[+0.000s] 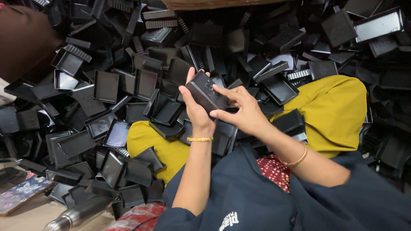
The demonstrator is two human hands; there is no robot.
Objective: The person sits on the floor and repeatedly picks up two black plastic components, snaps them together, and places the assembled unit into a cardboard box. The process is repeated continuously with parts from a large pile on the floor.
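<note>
A small black plastic casing (205, 90) with a cluster of holes on its face is held up in front of me. My left hand (196, 112) grips it from behind and below, fingers wrapped around its left side. My right hand (240, 110) pinches its right edge with thumb and fingers. Both wrists wear thin gold bangles. Under the hands lie more black shell halves (222, 137) resting on yellow-clothed legs (334, 107).
A large heap of black plastic tray-like shells (107, 85) fills the floor all around. A brown cushion-like mass (23, 38) sits top left. A patterned phone (21, 194) and a steel bottle (79, 214) lie bottom left.
</note>
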